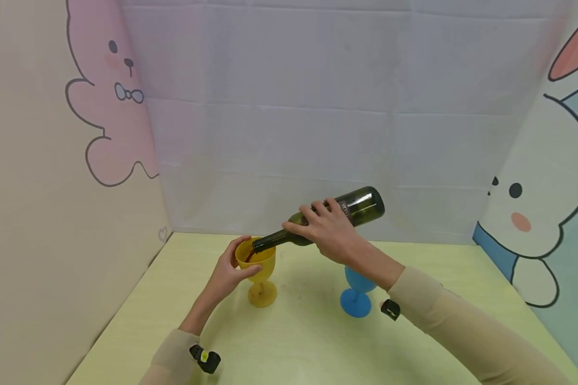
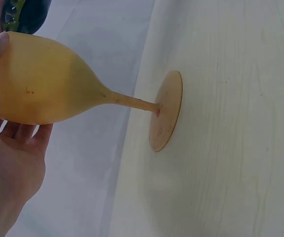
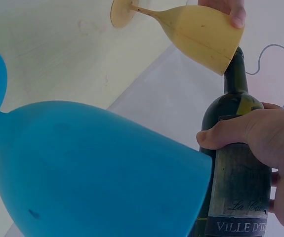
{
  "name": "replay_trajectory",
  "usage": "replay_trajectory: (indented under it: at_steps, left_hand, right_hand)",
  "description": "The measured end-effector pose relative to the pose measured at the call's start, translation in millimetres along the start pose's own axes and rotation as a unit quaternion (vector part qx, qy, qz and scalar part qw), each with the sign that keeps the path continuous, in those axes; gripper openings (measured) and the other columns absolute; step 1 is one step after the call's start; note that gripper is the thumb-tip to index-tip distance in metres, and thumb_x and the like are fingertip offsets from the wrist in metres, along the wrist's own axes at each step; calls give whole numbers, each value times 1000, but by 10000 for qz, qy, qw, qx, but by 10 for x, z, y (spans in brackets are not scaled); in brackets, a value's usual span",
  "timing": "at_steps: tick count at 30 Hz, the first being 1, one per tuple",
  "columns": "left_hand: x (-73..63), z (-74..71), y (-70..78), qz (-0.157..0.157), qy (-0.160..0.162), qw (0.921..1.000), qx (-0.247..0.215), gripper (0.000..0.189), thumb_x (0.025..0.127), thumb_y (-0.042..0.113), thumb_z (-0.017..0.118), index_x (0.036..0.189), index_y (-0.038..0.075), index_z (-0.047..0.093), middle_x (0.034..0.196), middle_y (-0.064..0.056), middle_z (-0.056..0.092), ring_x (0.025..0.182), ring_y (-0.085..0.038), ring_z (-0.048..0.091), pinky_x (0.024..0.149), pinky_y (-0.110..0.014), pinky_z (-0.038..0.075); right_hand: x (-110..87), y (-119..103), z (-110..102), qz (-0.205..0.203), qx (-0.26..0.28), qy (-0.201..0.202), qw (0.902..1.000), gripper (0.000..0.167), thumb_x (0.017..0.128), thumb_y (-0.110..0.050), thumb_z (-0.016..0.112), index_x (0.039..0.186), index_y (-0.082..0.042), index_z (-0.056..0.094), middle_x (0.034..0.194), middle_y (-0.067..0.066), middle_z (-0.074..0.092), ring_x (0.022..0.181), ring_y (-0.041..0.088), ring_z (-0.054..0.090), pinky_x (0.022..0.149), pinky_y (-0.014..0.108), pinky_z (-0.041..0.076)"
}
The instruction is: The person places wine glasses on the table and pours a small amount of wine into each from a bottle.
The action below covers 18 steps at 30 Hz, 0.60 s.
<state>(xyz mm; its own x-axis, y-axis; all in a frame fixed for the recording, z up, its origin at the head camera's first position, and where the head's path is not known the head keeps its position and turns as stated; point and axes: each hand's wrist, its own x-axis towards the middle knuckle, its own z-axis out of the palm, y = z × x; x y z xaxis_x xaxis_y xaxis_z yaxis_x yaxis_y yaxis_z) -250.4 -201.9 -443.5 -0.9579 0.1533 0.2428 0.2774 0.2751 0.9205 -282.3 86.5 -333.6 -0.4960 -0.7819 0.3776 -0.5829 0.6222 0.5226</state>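
My right hand (image 1: 328, 230) grips a dark green wine bottle (image 1: 366, 206) round its body, tilted with the neck down to the left. The bottle's mouth is over the rim of a yellow goblet (image 1: 261, 262), and a thin stream of dark red liquid (image 1: 250, 255) runs from it into the cup. Thumb and fingers of my left hand (image 1: 231, 272) curl round the goblet's bowl from the left. In the left wrist view, the goblet's round foot (image 2: 166, 111) rests on the table. A label (image 3: 240, 197) shows on the bottle in the right wrist view.
A blue goblet (image 1: 355, 302) stands on the pale yellow wooden table (image 1: 294, 342), partly hidden behind my right forearm. A white sheet (image 1: 289, 107) hangs at the table's back edge. Walls with cartoon animals (image 1: 534, 214) close in both sides.
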Motion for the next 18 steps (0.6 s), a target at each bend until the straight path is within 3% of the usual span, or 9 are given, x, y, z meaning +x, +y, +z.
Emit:
replay_trajectory:
  at_steps: [9, 18]
  left_hand:
    - [-68, 3, 237, -83, -51, 9999, -52, 74, 87, 11, 76, 149, 5, 35, 145, -18, 47, 130, -38, 49, 113, -57, 36]
    - [16, -5, -10, -88, -3, 9999, -74, 75, 87, 12, 77, 150, 12, 36, 144, -14, 48, 130, -34, 49, 114, -55, 36]
  right_hand:
    - [17, 13, -45, -174, -69, 83, 9998, 67, 90, -12, 73, 144, -41, 45, 134, 10, 53, 114, 32, 52, 100, 50, 42]
    - [27, 15, -35, -259, -87, 149, 9995, 68, 88, -12, 75, 143, -41, 47, 135, 10, 52, 115, 32, 50, 102, 52, 41]
